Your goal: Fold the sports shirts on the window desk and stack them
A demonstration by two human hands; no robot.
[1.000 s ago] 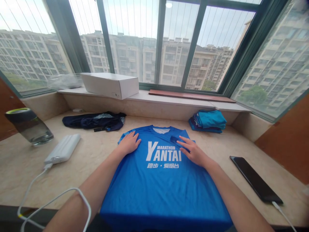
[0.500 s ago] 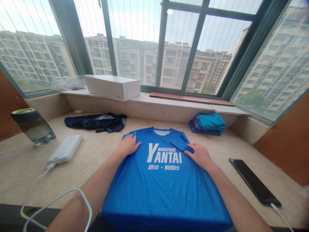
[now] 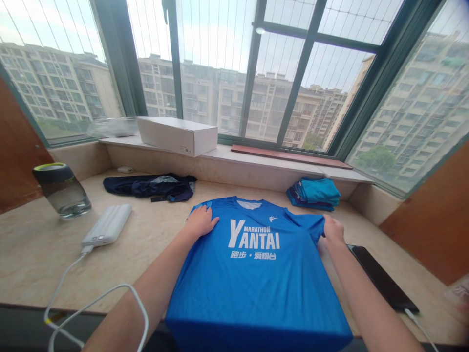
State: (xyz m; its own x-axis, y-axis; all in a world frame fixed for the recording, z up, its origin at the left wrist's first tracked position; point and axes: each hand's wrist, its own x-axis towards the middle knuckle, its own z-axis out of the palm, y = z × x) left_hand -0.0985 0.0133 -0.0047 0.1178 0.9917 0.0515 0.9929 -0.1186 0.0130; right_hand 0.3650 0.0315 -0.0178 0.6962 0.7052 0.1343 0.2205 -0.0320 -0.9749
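Note:
A blue T-shirt (image 3: pixel 252 288) with white lettering lies front up on the stone counter, its collar towards the window and its lower part over the near edge. My left hand (image 3: pixel 201 221) rests flat on the shoulder at the left, fingers apart. The end of the right sleeve is pinched in my right hand (image 3: pixel 332 231), which pulls that sleeve out to the side.
Dark clothing (image 3: pixel 150 187) lies at the back left, a folded pile (image 3: pixel 314 192) at the back right. A bottle (image 3: pixel 63 190) and white power bank (image 3: pixel 107 225) with a looping cable stand left. Right is a phone (image 3: pixel 383 278); a white box (image 3: pixel 178 136) sits on the sill.
My right hand has moved right from the shirt's chest and taken hold of the sleeve, which is now unfolded outward, uncovering a small white logo. My left hand stays on the shoulder.

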